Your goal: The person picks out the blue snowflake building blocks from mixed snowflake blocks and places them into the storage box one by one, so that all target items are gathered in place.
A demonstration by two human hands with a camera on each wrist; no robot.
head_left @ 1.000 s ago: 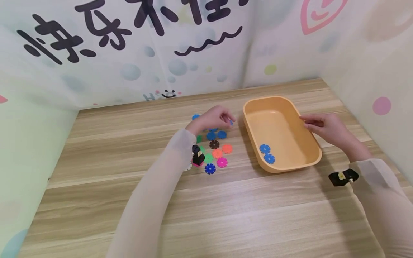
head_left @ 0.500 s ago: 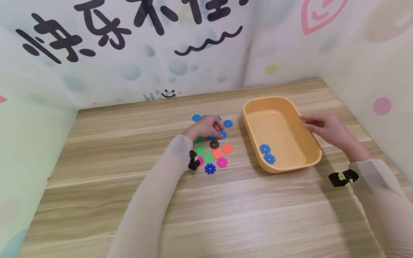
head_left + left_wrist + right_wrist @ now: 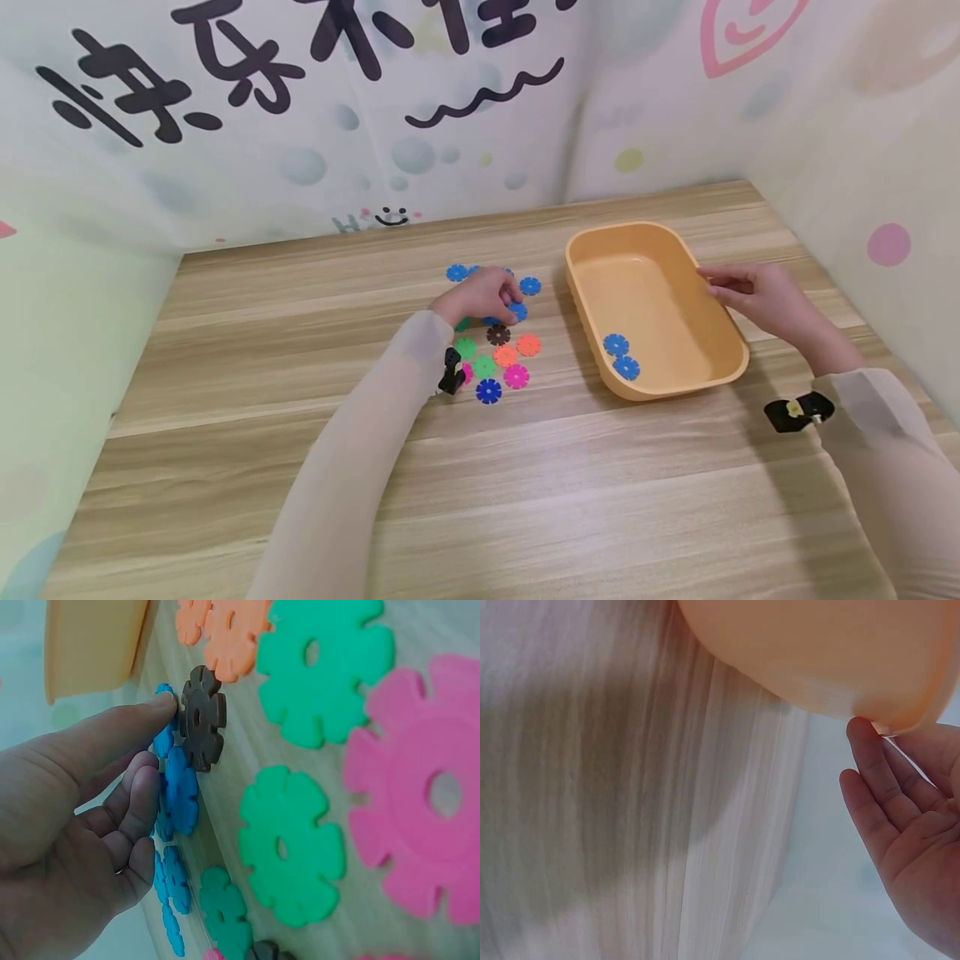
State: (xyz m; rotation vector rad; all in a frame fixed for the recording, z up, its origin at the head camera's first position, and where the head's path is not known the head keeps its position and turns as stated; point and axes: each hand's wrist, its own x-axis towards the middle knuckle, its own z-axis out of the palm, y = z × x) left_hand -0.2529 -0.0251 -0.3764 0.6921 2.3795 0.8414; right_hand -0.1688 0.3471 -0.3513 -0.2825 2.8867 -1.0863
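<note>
My left hand (image 3: 480, 296) is over the group of flat, notched plastic snowflake discs. Its thumb and forefinger pinch the edge of a blue snowflake disc (image 3: 519, 312); in the left wrist view the thumb tip lies against that blue disc (image 3: 163, 739), beside a brown disc (image 3: 201, 718). The palm and fingers hide part of the other blue discs. At the right, my right hand (image 3: 765, 300) holds the rim of an orange plastic tray (image 3: 660, 300) between thumb and fingers. Two blue discs (image 3: 621, 357) lie inside the tray near its front left corner.
Green (image 3: 484, 366), orange (image 3: 528, 345), pink (image 3: 516, 377) and dark blue (image 3: 489, 391) discs lie in front of the left hand. Another blue disc (image 3: 530, 286) sits nearer the tray. Printed cloth walls (image 3: 465, 167) border the wooden table (image 3: 525, 500).
The left hand has shifted down and slightly left, from the far blue disc near the tray to a nearer blue one. My right hand and the tray stay in place.
</note>
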